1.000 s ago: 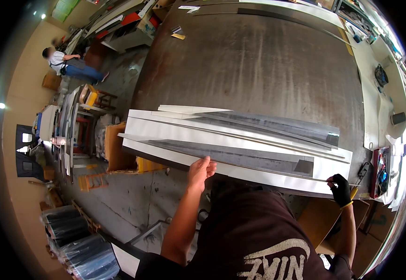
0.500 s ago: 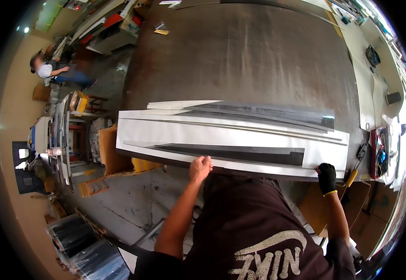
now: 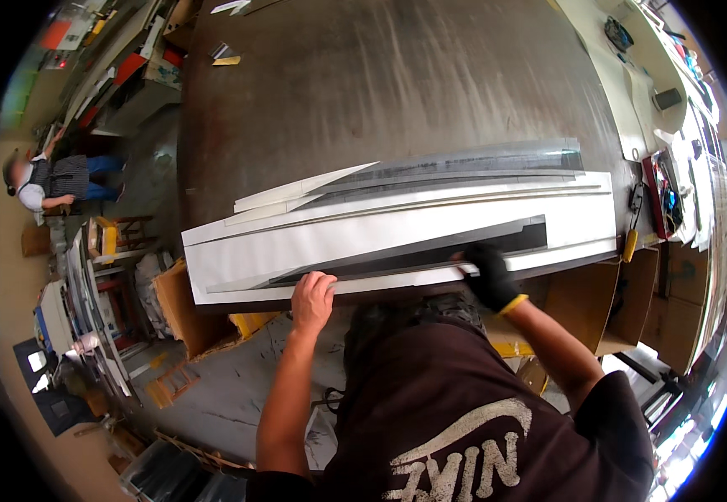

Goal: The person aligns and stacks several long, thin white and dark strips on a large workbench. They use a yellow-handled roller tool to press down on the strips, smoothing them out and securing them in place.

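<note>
Keep both hands clamped on the sheet's near edge, bare left hand at 7 o'clock, gloved right hand at 5, sliding it level on the surface.

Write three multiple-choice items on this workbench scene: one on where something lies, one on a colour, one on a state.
1. Where does the stack of long sheets lie?
A. at the near edge of the table
B. on the floor
C. against the far wall

2. What colour is the glove on the right hand?
A. white
B. black with a yellow cuff
C. red

3. How is the left hand?
A. bare, resting on the stack's near edge
B. gloved, raised in the air
C. holding a hammer

Key: 1 A, the white and grey sheets sit along the edge of the dark table nearest the person. 2 B, the glove is dark with a yellow band at the wrist. 3 A, the bare fingers lie on the front edge of the sheets.
</note>
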`<action>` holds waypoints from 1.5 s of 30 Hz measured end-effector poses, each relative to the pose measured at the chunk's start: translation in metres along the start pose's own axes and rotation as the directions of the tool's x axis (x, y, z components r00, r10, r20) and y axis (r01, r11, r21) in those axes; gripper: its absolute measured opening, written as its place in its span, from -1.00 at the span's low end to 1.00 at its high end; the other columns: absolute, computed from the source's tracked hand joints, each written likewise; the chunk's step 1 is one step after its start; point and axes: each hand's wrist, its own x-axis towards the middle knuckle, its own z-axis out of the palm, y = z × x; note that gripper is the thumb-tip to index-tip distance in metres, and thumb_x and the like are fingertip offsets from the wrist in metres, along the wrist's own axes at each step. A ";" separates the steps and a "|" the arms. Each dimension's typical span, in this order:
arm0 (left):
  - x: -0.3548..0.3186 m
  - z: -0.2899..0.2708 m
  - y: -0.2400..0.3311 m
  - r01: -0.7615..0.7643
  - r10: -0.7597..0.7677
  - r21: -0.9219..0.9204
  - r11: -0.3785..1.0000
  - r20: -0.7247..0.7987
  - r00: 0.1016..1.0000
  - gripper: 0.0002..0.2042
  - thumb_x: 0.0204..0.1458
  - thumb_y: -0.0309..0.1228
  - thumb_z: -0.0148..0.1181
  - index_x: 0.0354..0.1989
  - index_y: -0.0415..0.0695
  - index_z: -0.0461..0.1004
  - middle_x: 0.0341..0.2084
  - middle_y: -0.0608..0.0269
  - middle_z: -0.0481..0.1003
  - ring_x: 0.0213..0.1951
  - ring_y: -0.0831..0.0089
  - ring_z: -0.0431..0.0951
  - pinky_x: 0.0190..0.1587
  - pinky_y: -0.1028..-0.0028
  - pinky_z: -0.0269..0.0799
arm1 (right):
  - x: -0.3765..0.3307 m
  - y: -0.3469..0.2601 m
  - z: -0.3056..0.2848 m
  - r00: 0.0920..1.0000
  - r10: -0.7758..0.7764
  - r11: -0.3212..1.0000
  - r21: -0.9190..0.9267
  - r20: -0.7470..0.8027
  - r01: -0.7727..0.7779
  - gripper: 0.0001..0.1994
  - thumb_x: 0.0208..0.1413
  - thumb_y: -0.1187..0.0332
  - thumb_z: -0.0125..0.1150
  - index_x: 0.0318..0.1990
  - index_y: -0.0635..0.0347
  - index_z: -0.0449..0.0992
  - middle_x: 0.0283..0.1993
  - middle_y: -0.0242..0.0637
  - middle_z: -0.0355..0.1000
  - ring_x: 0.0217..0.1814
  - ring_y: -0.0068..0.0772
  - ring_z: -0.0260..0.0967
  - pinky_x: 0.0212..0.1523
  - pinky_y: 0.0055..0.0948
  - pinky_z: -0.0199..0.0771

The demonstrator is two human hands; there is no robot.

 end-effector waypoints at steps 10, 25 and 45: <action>0.012 0.002 -0.042 -0.118 0.124 -0.051 0.992 0.129 0.984 -0.89 0.04 -0.52 0.33 -0.25 -0.09 0.59 -0.30 0.22 0.53 -0.14 0.09 0.55 -0.06 0.17 0.49 | 0.093 -0.142 0.178 0.941 -0.004 0.994 -0.101 0.338 0.041 -0.79 0.05 0.11 0.36 -0.20 -0.09 0.69 -0.22 -0.25 0.62 -0.14 -0.10 0.57 -0.09 -0.06 0.44; 0.004 0.013 -0.024 -0.086 0.079 0.104 0.991 0.076 0.994 -0.92 0.13 -0.48 0.26 -0.23 -0.06 0.52 -0.24 0.24 0.51 -0.12 0.11 0.51 -0.02 0.14 0.44 | -0.008 0.036 -0.034 0.944 0.260 0.898 -0.410 0.203 -0.159 -0.73 0.14 0.24 0.36 -0.02 0.06 0.62 -0.01 -0.21 0.57 0.08 -0.06 0.48 0.22 -0.09 0.35; 0.045 0.051 0.071 -0.273 0.285 -0.092 0.958 0.158 0.945 -0.70 0.01 -0.45 0.36 -0.04 -0.06 0.56 -0.20 0.24 0.48 -0.07 0.17 0.51 -0.02 0.18 0.45 | 0.010 -0.019 0.033 0.991 0.011 0.974 -0.227 0.130 0.019 -0.74 0.02 0.28 0.44 -0.12 0.02 0.60 -0.06 -0.18 0.53 0.06 0.03 0.43 0.14 -0.04 0.38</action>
